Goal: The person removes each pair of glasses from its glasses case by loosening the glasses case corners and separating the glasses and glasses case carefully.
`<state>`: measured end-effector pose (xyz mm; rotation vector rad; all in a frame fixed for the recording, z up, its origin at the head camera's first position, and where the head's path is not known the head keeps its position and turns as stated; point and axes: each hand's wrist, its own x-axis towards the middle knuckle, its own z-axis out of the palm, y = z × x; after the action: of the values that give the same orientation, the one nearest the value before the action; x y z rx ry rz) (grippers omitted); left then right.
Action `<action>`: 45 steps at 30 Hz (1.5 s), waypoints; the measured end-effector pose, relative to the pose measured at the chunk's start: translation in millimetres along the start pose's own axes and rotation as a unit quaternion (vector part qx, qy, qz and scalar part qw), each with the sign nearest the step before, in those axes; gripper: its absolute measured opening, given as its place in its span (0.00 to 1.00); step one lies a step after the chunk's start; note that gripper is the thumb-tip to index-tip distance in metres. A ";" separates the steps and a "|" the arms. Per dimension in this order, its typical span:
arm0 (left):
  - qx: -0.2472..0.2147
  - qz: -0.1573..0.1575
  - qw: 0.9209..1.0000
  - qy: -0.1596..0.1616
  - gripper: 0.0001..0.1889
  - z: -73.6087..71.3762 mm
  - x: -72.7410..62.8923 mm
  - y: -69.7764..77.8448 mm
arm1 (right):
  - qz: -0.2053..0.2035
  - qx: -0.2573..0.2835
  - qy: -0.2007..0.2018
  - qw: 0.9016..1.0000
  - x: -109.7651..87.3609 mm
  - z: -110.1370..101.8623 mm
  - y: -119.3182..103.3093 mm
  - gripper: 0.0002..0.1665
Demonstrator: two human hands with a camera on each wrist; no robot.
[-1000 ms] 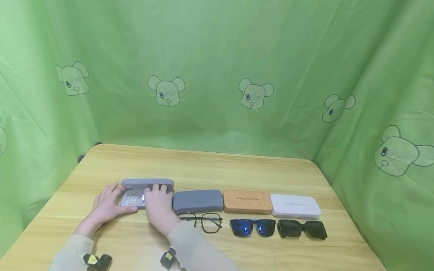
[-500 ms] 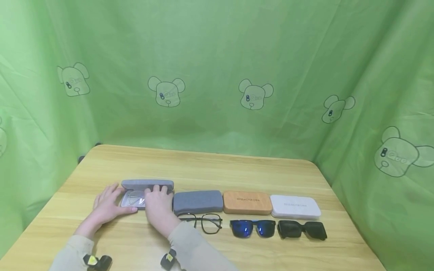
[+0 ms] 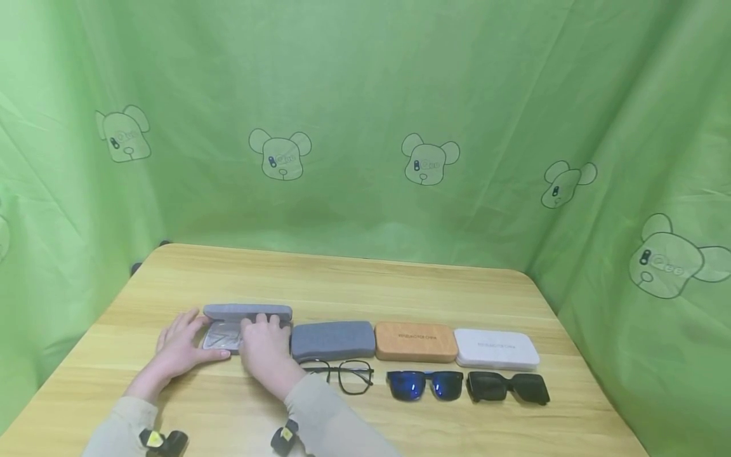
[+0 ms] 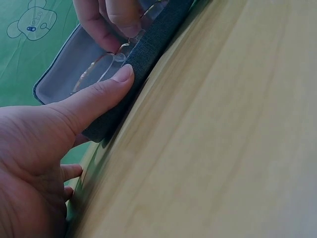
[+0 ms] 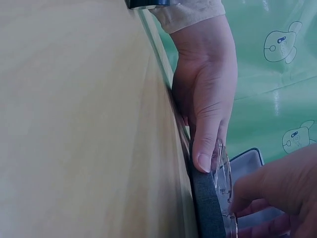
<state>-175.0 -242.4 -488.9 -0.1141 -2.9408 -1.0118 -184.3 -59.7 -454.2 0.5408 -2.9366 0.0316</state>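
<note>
A grey-blue glasses case lies at the left of the row with its lid raised. My left hand holds its left end, the thumb lying on the front edge. Inside the case is a pair of clear glasses with a thin frame. My right hand reaches into the case, and its thumb and finger pinch the glasses near the bridge, as the left wrist view shows. From the head view, that hand hides the right half of the case's inside.
Rightward stand a darker grey-blue case, an orange-brown case and a white case, all closed. In front lie black-framed glasses, blue-lensed sunglasses and black sunglasses. The wooden table meets a green curtain.
The glasses have shifted slightly inside the case; their frame lines and the glare on the lens look different. Both hands stay at nearly the same places.
</note>
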 end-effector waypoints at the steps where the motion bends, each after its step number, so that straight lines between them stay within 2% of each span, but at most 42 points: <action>1: 0.000 0.000 1.000 -0.001 0.47 -0.1 -0.2 0.3 | -0.002 0.004 0.003 1.000 -0.3 0.2 0.1 0.09; 5: 0.006 0.002 1.000 0.000 0.46 -0.5 -0.3 1.2 | -0.008 0.018 0.004 1.000 -1.1 -0.2 0.5 0.10; 12: 0.003 -0.001 1.000 -0.004 0.47 -2.0 -1.1 3.8 | -0.019 0.034 -0.042 0.998 0.0 -4.3 3.2 0.16; 20: 0.003 -0.005 1.000 -0.004 0.47 -2.0 -1.1 2.9 | -0.046 0.043 -0.072 0.995 1.3 -8.7 7.8 0.23; 33: 0.001 -0.002 1.000 -0.004 0.46 -3.0 -2.0 4.9 | -0.029 0.014 -0.048 0.998 -8.0 -21.2 2.9 0.22; 45: -0.016 -0.003 1.000 -0.012 0.47 -2.5 -1.0 -0.1 | -0.030 -0.004 -0.018 0.999 -13.1 -30.4 3.9 0.19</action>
<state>-174.0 -244.1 -487.1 -0.1208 -2.9488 -1.0671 -169.0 -50.0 -426.3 0.6352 -2.9518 0.0030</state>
